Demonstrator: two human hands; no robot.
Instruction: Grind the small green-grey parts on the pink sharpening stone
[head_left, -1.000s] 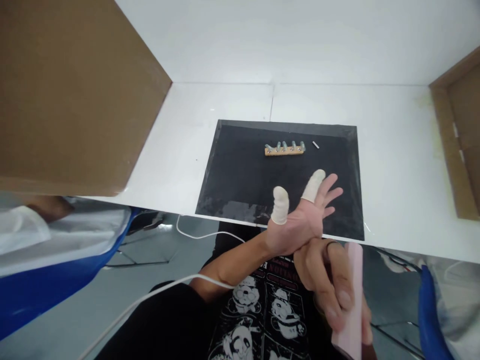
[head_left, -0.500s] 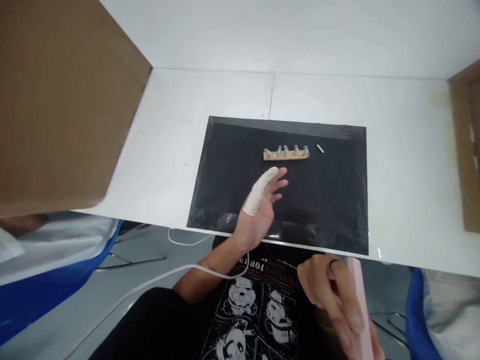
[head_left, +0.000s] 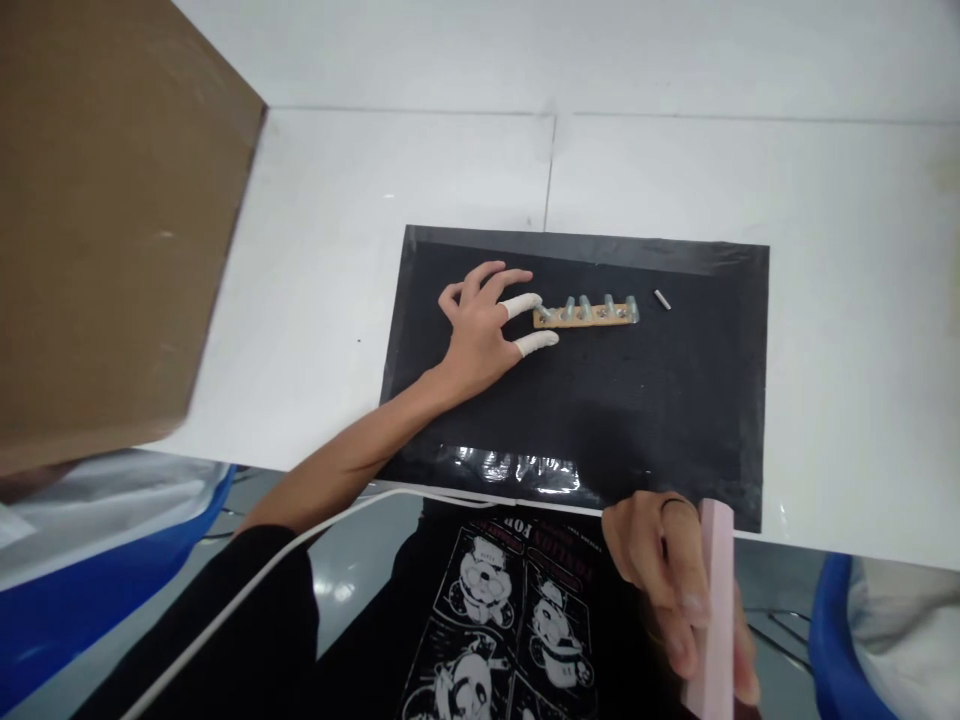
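Observation:
My left hand (head_left: 484, 325) reaches over the black mat (head_left: 585, 400), with white finger cots on thumb and forefinger. The two covered fingertips sit apart at the left end of a small wooden strip (head_left: 585, 314) that carries several metal bolts; the forefinger touches that end. A tiny metal pin (head_left: 661, 298) lies just right of the strip. My right hand (head_left: 671, 585) stays below the table edge, fingers wrapped round a pink phone (head_left: 712, 610) held edge-on.
The mat lies on a white table (head_left: 315, 300). A brown cardboard wall (head_left: 97, 220) stands at the left. Blue-and-white bins (head_left: 82, 580) sit below the table at left and right (head_left: 885, 620). A white cable (head_left: 247, 590) runs across my lap.
My left hand has left my right hand, moved forward and left across the mat, and reached the wooden strip's left end. The right hand with the phone stayed low.

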